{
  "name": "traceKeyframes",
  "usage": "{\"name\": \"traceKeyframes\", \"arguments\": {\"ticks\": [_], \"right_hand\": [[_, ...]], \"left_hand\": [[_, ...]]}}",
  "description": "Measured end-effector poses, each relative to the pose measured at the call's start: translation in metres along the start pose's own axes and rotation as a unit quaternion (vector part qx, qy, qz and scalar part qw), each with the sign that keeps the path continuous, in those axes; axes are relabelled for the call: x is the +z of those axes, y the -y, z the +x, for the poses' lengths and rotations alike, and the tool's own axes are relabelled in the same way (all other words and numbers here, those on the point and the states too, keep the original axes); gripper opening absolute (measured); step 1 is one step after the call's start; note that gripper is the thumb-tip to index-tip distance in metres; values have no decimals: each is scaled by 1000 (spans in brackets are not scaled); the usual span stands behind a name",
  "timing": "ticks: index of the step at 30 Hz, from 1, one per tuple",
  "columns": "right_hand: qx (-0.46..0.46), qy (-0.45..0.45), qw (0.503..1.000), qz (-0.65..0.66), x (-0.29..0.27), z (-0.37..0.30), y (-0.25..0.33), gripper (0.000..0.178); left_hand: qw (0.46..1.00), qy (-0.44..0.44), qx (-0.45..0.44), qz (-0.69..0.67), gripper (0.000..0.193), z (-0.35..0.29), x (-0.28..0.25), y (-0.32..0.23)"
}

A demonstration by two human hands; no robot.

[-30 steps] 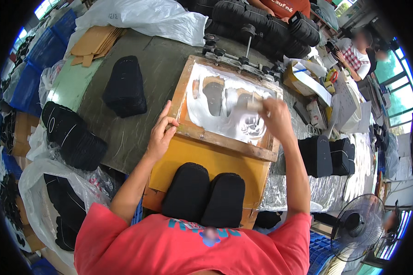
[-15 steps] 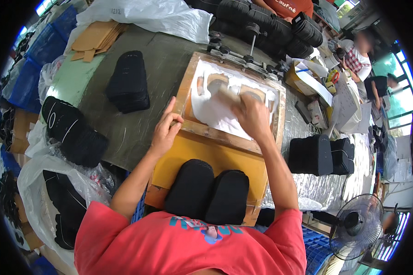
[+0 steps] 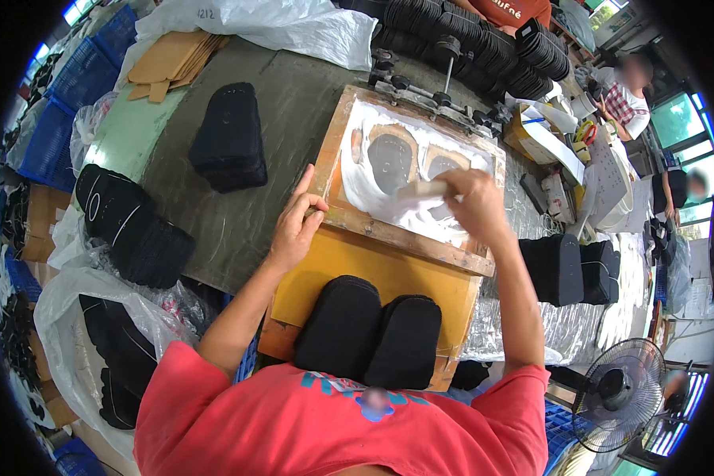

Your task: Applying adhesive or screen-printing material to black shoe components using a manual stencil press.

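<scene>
A wooden screen-printing frame [image 3: 408, 244] lies tilted on the worktable, with white paste [image 3: 362, 184] spread on its mesh. Two rounded insole-like shapes show through the mesh; the left shape [image 3: 390, 161] is mostly uncovered, while the tool partly hides the right one. My right hand [image 3: 477, 202] is closed round a pale, flat squeegee [image 3: 420, 190], its blade blurred in the paste. At the near left corner of the frame, my left hand [image 3: 297, 222] grips the wood, index finger stretched along the side. Two stacks of black insole-shaped pieces [image 3: 337, 325] rest on the yellow board [image 3: 317, 266] before me.
More black stacks stand left [image 3: 230, 139] and right [image 3: 551, 266] of the frame. A metal hinge clamp [image 3: 432, 99] is at the frame's far edge. Cardboard pieces [image 3: 170, 63] lie far left, a box of papers [image 3: 535, 139] right. A fan [image 3: 619, 389] stands near right; co-workers are behind.
My right hand has moved the squeegee right and nearer to me through the paste. More of the left rounded shape now shows. My left hand keeps its hold on the frame corner.
</scene>
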State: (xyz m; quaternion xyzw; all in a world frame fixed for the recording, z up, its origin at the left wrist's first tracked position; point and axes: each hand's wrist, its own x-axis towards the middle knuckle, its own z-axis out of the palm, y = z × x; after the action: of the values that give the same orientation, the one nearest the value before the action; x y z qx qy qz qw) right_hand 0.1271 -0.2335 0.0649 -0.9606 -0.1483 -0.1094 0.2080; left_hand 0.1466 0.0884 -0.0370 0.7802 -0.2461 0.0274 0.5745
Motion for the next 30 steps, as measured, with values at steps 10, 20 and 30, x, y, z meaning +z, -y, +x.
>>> {"name": "traceKeyframes", "arguments": {"ticks": [10, 20, 30], "right_hand": [[66, -226, 957, -171, -18, 72, -63, 24], [233, -452, 851, 131, -149, -95, -47, 13], [238, -165, 940, 182, 40, -67, -94, 23]], "left_hand": [[984, -7, -42, -170, 12, 2, 3, 0], [981, -52, 100, -157, 43, 90, -27, -92], [965, -100, 41, -237, 43, 95, -24, -44]]}}
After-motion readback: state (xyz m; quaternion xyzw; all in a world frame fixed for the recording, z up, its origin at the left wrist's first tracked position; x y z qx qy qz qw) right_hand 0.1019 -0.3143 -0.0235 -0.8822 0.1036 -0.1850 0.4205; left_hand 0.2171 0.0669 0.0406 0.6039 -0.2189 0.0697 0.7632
